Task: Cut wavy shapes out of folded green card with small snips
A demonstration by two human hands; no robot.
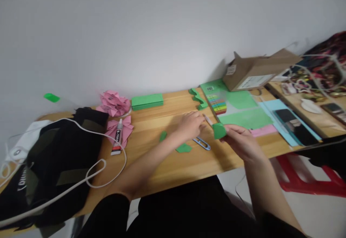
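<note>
A small piece of green paper (218, 131) is pinched between the thumb and fingers of my right hand (240, 139). My left hand (190, 125) is low over the wooden table, its fingers bent and the thumb a little apart, with nothing visible in it. Close to its fingertips is a thin, pale, pen-like stick (208, 119), partly behind the green piece. A blue-handled utility knife (202, 143) lies just below my left hand, its upper end hidden. Green paper scraps (183, 148) lie beside my left forearm.
Pink paper flowers (115, 102), a glue tube (117, 137) and a stack of green paper strips (147, 101) are on the left. A wavy green strip (198, 99), green sheets (242, 100), a cardboard box (251, 72) and a phone (289, 118) are right. A black bag (62, 158) and white cable occupy the left end.
</note>
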